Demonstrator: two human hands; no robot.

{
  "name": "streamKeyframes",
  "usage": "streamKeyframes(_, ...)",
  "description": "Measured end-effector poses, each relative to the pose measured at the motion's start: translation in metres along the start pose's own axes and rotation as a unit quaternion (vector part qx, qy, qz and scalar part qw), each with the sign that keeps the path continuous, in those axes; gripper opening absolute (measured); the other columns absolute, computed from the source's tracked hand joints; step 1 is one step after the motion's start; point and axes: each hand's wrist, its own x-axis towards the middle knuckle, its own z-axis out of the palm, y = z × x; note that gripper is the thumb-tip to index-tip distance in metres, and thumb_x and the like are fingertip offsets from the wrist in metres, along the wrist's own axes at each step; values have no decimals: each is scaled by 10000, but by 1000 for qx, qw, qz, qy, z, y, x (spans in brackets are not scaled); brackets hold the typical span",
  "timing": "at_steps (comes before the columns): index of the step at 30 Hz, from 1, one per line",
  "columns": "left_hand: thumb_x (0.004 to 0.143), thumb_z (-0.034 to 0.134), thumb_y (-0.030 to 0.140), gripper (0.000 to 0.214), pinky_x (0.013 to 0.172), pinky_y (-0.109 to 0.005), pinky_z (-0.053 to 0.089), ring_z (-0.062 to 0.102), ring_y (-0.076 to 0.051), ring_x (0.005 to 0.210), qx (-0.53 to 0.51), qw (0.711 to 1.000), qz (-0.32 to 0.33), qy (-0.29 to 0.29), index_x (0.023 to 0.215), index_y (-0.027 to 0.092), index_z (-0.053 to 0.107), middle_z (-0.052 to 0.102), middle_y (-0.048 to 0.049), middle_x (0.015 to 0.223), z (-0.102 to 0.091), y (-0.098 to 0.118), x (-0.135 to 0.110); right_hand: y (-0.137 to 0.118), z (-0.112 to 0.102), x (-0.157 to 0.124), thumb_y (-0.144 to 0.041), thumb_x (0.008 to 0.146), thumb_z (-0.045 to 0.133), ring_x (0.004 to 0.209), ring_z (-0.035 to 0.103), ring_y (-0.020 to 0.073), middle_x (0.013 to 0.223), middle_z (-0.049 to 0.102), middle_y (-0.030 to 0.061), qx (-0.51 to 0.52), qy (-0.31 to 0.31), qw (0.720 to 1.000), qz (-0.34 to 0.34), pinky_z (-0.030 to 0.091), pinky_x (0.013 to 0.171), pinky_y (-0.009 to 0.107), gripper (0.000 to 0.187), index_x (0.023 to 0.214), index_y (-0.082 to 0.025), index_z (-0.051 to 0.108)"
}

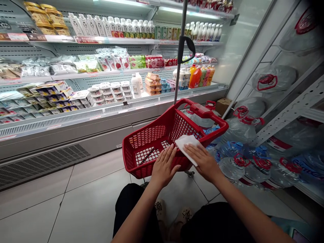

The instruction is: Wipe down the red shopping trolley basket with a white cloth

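Observation:
A red plastic shopping basket cart (149, 135) with grid walls stands in front of my knees. My left hand (163, 167) lies with fingers stretched along the cart's near rim and side. My right hand (202, 160) presses a folded white cloth or paper wipe (188, 143) against the near side, close to the handle end. The fingers lie flat on top of the wipe. Inside the cart, a thin dark stick-like thing (148, 156) rests on the grid floor. The red handle (214, 118) rises at the cart's right end.
An open refrigerated shelf (108, 108) with cartons, bottles and tubs runs behind the cart. A grey pole with a black hook (181, 49) rises behind it. Large water bottles (233, 168) crowd the right side. Pale floor tiles (88, 199) lie at left. A phone (298, 235) shows at bottom right.

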Motion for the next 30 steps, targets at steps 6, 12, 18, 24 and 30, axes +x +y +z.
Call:
streamKeyframes(6, 1085, 428, 537, 812, 1306, -434, 284, 271, -243, 1606, -3, 1000, -8, -1, 1711, 232, 10, 227, -53, 1756, 2, 0, 4, 86, -27, -14, -203, 1048, 397, 1533, 418, 248, 1658, 445, 41, -52, 77, 985, 147, 244, 1306, 525, 676, 1693, -287, 214)
streamKeyframes(12, 1083, 425, 540, 815, 1311, -450, 269, 270, -250, 1606, -3, 1000, -23, 11, 1711, 211, 22, 229, -80, 1753, 8, 5, 8, 63, -10, -9, -226, 1062, 394, 1545, 393, 265, 1644, 470, 55, -27, 73, 986, 151, 269, 1293, 531, 641, 1686, -264, 251)
streamKeyframes(18, 1081, 435, 539, 821, 1305, -454, 288, 246, -241, 1614, -7, 1000, -19, 0, 1709, 211, 22, 213, -68, 1759, 9, 5, 10, 1, 14, 17, -265, 1060, 490, 1492, 468, 264, 1578, 556, 42, 19, 44, 996, 69, 254, 1301, 523, 586, 1635, -260, 378)
streamKeyframes(24, 1082, 441, 527, 827, 1308, -448, 282, 239, -239, 1616, -7, 1000, -19, -1, 1708, 209, 4, 207, -66, 1761, 9, 6, 10, 13, 4, 23, -121, 992, 468, 1379, 586, 239, 1436, 678, 31, 79, 67, 992, 72, 317, 1285, 509, 544, 1502, -286, 565)
streamKeyframes(30, 1086, 414, 545, 826, 1316, -441, 265, 230, -234, 1619, -6, 1000, -21, 0, 1707, 221, -23, 197, -45, 1763, 9, 7, 10, 65, -48, 17, -55, 922, 423, 1388, 590, 224, 1513, 619, 27, 98, 220, 946, 218, 470, 1189, 425, 606, 1453, -276, 614)
